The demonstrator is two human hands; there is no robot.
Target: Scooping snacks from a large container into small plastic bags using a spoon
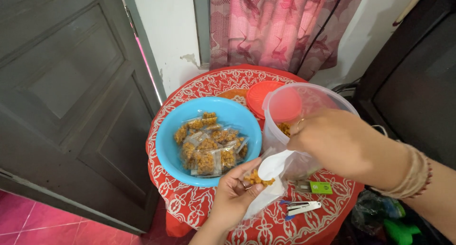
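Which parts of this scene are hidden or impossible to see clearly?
- Head view: the right hand covers most of the clear tub, so how much snack is inside cannot be told.
- The left hand hides part of the small bag.
- Green items at the bottom right are cut off by the edge.
- The stapler is too small for detail.

Soft even daylight, sharp w/ edge warp

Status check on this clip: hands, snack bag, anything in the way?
Left hand holds small bag open. Right hand tips white spoon in. Blue bowl alongside, clear.
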